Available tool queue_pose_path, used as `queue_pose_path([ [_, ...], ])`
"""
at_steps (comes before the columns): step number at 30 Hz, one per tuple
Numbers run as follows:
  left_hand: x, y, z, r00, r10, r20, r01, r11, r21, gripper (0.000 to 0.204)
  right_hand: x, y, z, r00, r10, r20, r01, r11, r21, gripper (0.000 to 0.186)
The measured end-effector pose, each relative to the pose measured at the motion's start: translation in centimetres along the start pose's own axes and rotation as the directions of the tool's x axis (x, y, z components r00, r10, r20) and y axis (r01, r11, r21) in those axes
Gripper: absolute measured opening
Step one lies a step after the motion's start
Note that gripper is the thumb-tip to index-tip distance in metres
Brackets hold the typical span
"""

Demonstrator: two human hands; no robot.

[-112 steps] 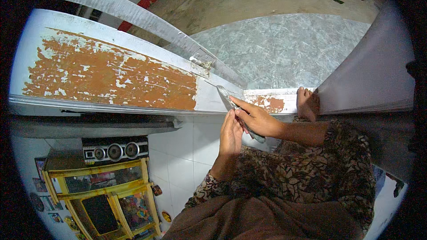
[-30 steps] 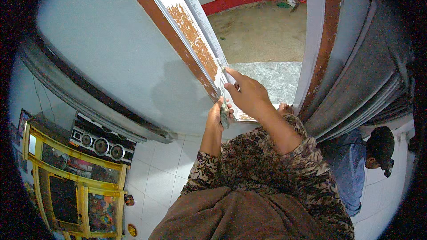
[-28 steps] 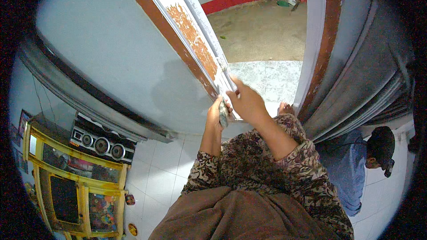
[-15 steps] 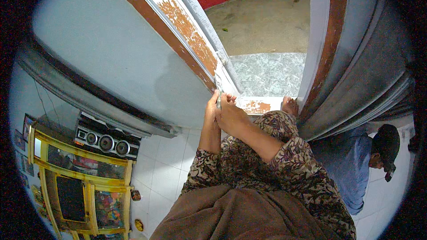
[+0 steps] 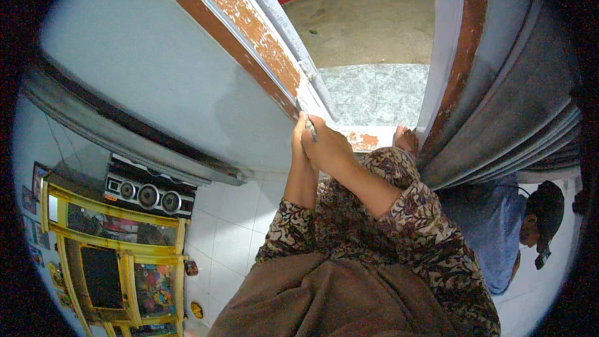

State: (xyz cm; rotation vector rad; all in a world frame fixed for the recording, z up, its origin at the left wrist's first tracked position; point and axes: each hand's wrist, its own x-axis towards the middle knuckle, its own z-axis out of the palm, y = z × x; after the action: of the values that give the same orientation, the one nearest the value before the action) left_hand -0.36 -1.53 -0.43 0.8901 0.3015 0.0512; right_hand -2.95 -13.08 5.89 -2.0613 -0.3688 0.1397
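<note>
My right hand (image 5: 332, 147) is closed around a slim hand tool with a paint-flecked, pale grey handle (image 5: 311, 128). My left hand (image 5: 300, 142) presses against it from the left, its fingers partly hidden behind the right hand. The tool's far end points at the lower part of the white door frame (image 5: 306, 93); its tip is blurred, and whether it is a scraper or a brush I cannot tell. Above the hands, a ragged orange-brown patch (image 5: 256, 31) shows in the frame's white paint. The white sill (image 5: 349, 130) has a smaller brown patch.
Beyond the doorway lie grey marbled tiles (image 5: 374, 90) and sandy ground (image 5: 368, 31). My bare foot (image 5: 407, 139) rests by the right jamb. A grey curtain (image 5: 518, 131) hangs at right, with a person in a dark cap (image 5: 546, 212) behind it. A yellow cabinet (image 5: 125, 253) stands at lower left.
Both hands have shifted slightly up in the picture, and the tool has tilted, its handle end now leaning right over the right hand. The person at right has moved their head slightly.
</note>
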Motion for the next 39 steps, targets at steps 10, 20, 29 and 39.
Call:
queue_pose_path([
  [10,0.0,1.0,0.4,0.999,0.033,0.032,-0.034,0.999,0.033,0.030,0.1,-0.5,0.7,0.997,0.081,0.014,-0.081,0.996,0.026,0.050],
  [20,2.5,-0.3,-2.5,0.987,0.085,0.135,-0.090,0.996,0.025,0.037,0.8,-0.4,0.8,0.993,0.111,0.044,-0.113,0.992,0.049,0.046],
  [29,-0.3,1.1,0.4,0.976,-0.090,0.199,0.088,0.996,0.020,0.041,0.8,-0.5,0.9,0.993,0.108,0.047,-0.110,0.993,0.039,0.049],
  [39,0.9,0.5,-0.6,0.998,-0.060,-0.033,0.060,0.998,0.011,0.037,1.0,-0.9,0.7,0.987,0.153,0.055,-0.151,0.988,-0.044,0.047],
])
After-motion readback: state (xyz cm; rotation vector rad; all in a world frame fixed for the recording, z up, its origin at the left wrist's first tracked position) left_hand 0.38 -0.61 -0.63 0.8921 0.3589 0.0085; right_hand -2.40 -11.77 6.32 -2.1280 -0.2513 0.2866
